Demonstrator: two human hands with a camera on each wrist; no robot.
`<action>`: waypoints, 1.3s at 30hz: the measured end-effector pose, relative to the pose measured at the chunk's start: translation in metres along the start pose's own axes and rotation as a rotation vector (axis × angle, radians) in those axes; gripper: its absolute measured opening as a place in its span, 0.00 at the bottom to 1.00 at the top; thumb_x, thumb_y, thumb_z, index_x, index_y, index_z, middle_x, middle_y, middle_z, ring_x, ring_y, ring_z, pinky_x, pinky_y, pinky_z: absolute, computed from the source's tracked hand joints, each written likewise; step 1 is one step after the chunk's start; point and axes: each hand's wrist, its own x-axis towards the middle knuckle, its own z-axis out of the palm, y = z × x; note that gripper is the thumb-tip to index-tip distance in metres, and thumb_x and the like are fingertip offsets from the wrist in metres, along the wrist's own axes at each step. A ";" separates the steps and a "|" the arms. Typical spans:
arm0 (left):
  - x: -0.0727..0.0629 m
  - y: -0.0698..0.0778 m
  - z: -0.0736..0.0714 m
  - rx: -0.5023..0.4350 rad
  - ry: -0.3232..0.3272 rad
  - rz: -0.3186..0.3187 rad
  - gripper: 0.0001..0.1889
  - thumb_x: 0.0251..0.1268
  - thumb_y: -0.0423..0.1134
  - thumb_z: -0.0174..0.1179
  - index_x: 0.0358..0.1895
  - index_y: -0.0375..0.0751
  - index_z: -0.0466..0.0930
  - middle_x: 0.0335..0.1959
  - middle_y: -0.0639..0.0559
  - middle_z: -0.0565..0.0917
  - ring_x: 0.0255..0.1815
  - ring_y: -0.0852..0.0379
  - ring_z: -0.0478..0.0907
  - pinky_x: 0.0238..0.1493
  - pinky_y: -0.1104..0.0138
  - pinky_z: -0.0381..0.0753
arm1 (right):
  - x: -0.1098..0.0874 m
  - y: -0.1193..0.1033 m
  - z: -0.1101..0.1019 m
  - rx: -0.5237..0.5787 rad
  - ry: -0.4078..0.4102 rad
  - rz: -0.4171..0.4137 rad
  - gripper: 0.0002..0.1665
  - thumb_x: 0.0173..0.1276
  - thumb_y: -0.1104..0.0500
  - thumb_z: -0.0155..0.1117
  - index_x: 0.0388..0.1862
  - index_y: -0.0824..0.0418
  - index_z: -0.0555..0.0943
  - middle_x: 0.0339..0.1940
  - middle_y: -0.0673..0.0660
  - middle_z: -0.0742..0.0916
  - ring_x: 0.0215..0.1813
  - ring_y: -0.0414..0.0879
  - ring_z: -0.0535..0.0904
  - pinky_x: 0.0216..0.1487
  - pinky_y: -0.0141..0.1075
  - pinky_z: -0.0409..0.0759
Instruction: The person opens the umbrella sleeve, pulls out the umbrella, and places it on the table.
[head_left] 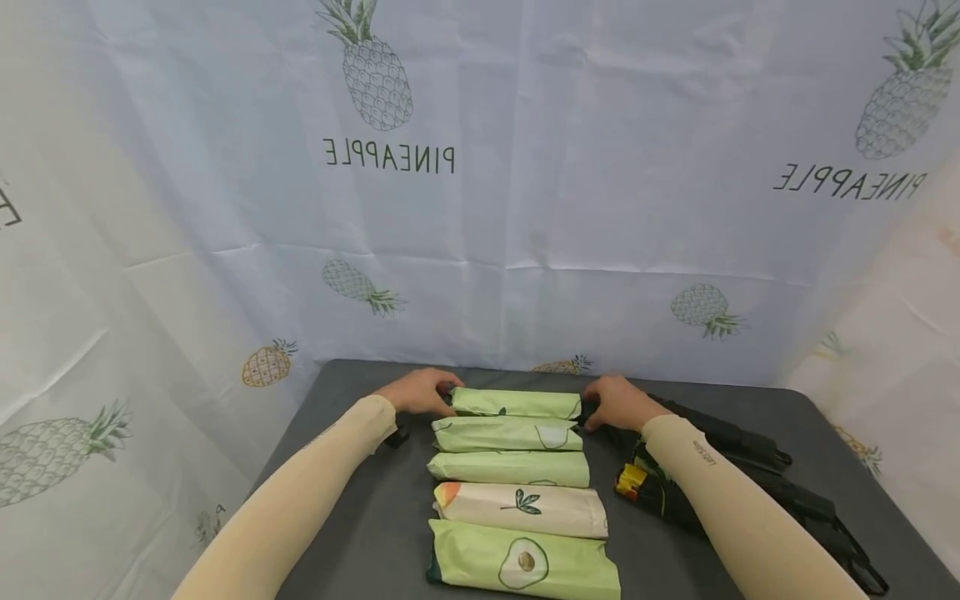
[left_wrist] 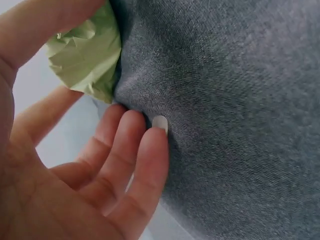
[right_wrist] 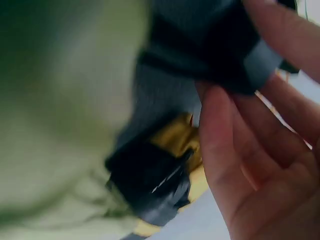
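My left hand [head_left: 422, 392] is at the left end of the farthest light-green folded fabric bundle [head_left: 517, 403]. In the left wrist view, its thumb and index finger pinch the crumpled green end [left_wrist: 90, 60], while the other fingers touch the grey surface. At the bundle's right end, my right hand [head_left: 621, 403] curls its thumb and fingers round a dark piece [right_wrist: 235, 55]; I cannot tell whether it belongs to the bundle. Nearer me lie two more light-green bundles, a cream bundle [head_left: 522, 510] with a leaf print, and a green bundle [head_left: 525, 563] with an avocado print.
Several long black folded items with straps [head_left: 795, 492] lie under and beside my right forearm. A yellow-and-black end [head_left: 632, 482] sticks out there. The grey table [head_left: 360, 517] meets a pineapple-printed white curtain [head_left: 585, 217] at its far edge.
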 end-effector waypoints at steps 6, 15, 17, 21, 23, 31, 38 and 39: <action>0.006 0.006 0.002 0.035 0.007 0.028 0.27 0.69 0.47 0.76 0.69 0.44 0.84 0.65 0.43 0.86 0.67 0.43 0.83 0.64 0.48 0.88 | -0.002 -0.012 0.000 -0.078 0.032 0.005 0.29 0.66 0.59 0.82 0.64 0.68 0.86 0.62 0.67 0.89 0.61 0.64 0.86 0.60 0.57 0.90; -0.017 0.017 -0.025 -0.167 0.093 0.063 0.29 0.73 0.47 0.71 0.72 0.41 0.77 0.63 0.42 0.83 0.63 0.44 0.82 0.62 0.46 0.87 | -0.027 -0.024 -0.029 0.041 0.165 -0.032 0.32 0.73 0.55 0.76 0.71 0.67 0.82 0.68 0.70 0.85 0.65 0.67 0.84 0.59 0.59 0.90; -0.028 0.021 -0.030 -0.274 0.105 0.103 0.25 0.75 0.44 0.70 0.69 0.41 0.77 0.62 0.42 0.84 0.62 0.45 0.83 0.63 0.43 0.86 | -0.038 -0.028 -0.036 0.113 0.191 -0.040 0.32 0.75 0.54 0.75 0.73 0.65 0.80 0.69 0.69 0.84 0.63 0.66 0.84 0.56 0.57 0.90; -0.055 0.026 -0.024 -0.540 0.067 0.205 0.23 0.77 0.36 0.69 0.68 0.39 0.73 0.64 0.40 0.84 0.62 0.46 0.85 0.68 0.37 0.84 | -0.064 -0.033 -0.040 0.254 0.237 -0.082 0.31 0.76 0.53 0.74 0.72 0.63 0.80 0.68 0.68 0.84 0.61 0.63 0.85 0.53 0.54 0.90; -0.069 0.029 -0.017 -0.627 0.036 0.231 0.27 0.76 0.34 0.69 0.73 0.39 0.70 0.67 0.39 0.82 0.64 0.47 0.85 0.70 0.36 0.83 | -0.077 -0.034 -0.036 0.319 0.252 -0.084 0.31 0.76 0.52 0.74 0.73 0.61 0.80 0.72 0.67 0.82 0.65 0.65 0.84 0.57 0.56 0.89; -0.110 0.030 0.011 -0.746 0.032 0.256 0.38 0.70 0.38 0.75 0.80 0.44 0.69 0.71 0.40 0.81 0.65 0.51 0.86 0.67 0.50 0.89 | -0.119 -0.037 -0.001 0.659 0.238 0.001 0.39 0.74 0.47 0.76 0.78 0.58 0.75 0.85 0.66 0.70 0.77 0.66 0.76 0.70 0.60 0.83; -0.124 0.031 0.025 -0.764 0.066 0.236 0.36 0.70 0.41 0.76 0.79 0.48 0.72 0.70 0.43 0.82 0.65 0.52 0.86 0.63 0.57 0.91 | -0.136 -0.036 0.025 0.824 0.208 0.002 0.39 0.77 0.51 0.73 0.80 0.62 0.72 0.87 0.67 0.67 0.86 0.67 0.65 0.80 0.63 0.75; -0.126 0.031 0.027 -0.768 0.068 0.228 0.37 0.70 0.41 0.76 0.80 0.48 0.71 0.70 0.44 0.82 0.66 0.52 0.86 0.63 0.57 0.91 | -0.137 -0.036 0.027 0.849 0.204 -0.003 0.38 0.77 0.52 0.73 0.80 0.63 0.72 0.87 0.67 0.67 0.83 0.65 0.70 0.80 0.60 0.78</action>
